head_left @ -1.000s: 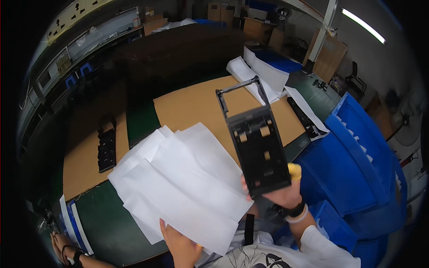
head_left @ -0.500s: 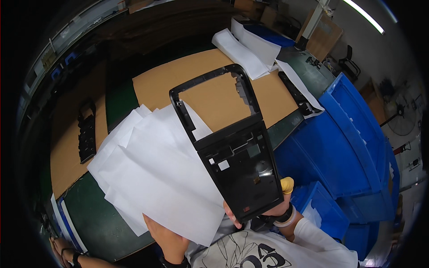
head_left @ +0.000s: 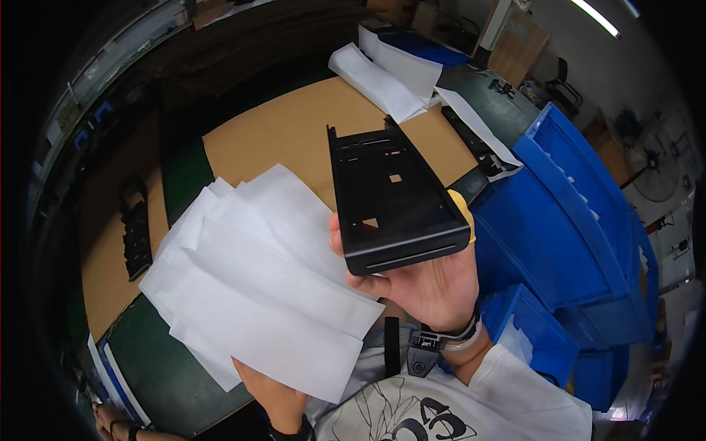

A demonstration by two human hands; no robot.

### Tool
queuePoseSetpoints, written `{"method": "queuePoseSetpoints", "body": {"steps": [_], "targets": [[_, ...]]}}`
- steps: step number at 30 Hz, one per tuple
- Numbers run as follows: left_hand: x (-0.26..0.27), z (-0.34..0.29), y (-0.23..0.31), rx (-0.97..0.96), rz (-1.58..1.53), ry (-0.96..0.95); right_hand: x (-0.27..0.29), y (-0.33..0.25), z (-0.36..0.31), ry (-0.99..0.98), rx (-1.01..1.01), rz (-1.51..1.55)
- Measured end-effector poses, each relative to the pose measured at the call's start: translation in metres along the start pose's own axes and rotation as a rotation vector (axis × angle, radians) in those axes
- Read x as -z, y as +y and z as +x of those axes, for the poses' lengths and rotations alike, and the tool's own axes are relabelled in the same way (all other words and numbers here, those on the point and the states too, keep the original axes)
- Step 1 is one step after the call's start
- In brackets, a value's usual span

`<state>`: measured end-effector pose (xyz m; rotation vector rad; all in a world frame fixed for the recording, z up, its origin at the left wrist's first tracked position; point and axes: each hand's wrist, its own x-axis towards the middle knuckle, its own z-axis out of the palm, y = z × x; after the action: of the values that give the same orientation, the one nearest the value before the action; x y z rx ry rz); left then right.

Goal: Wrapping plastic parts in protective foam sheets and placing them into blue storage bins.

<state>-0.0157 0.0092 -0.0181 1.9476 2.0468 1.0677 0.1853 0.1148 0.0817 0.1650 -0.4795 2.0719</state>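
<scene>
My right hand (head_left: 434, 287) is closed around the near end of a black plastic housing (head_left: 397, 195) and holds it up over the work surface. A yellow finger cover (head_left: 462, 206) shows at the housing's right edge. The housing's smooth face with small square cutouts is turned to me; its far end tilts away, so the frame part there is mostly hidden. My left hand (head_left: 272, 393) is at the near edge of a stack of white sheets (head_left: 257, 287), left of the housing. The sheets cover its fingers.
Brown cardboard (head_left: 272, 132) lies on the green table (head_left: 176, 375). A black plastic part (head_left: 136, 235) rests at left, another (head_left: 471, 140) at right beside white wrapping (head_left: 397, 81). Blue bins (head_left: 559, 220) stand at right. Part of another person (head_left: 114, 419) shows lower left.
My right hand has tipped the housing, so its hollow inner side and open frame have turned away and the smooth face shows. The left hand stays by the sheets. The view has shifted slightly.
</scene>
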Motion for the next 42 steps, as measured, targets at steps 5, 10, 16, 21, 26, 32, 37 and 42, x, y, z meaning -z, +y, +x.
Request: {"method": "queuePoseSetpoints", "body": {"steps": [5, 10, 16, 21, 26, 32, 37, 42], "targets": [[-0.001, -0.002, -0.003, -0.021, 0.043, -0.034, -0.008, 0.006, 0.005, 0.127, 0.020, -0.027], [-0.001, -0.002, -0.008, -0.056, 0.090, -0.031, -0.002, 0.010, 0.008, 0.080, -0.015, -0.129], [0.002, -0.003, -0.006, -0.057, 0.112, -0.042, -0.002, 0.011, 0.005, 0.087, -0.061, -0.095], [0.009, 0.000, -0.004, -0.038, -0.002, -0.099, 0.004, 0.033, 0.000, 0.063, -0.002, -0.986], [0.018, -0.011, -0.028, 0.354, -0.930, -0.061, -0.005, 0.052, 0.002, -0.101, 0.191, -2.087], [0.033, -0.002, -0.021, 0.425, -1.049, 0.359, 0.017, 0.073, 0.007, 0.017, 0.062, -2.064], [0.040, -0.002, 0.012, 0.294, -1.005, 0.168, 0.019, 0.082, 0.008, 0.059, -0.010, -2.057], [0.023, 0.025, 0.009, 0.326, -1.197, 0.025, 0.035, 0.089, 0.006, -0.232, -0.090, -1.750]]}}
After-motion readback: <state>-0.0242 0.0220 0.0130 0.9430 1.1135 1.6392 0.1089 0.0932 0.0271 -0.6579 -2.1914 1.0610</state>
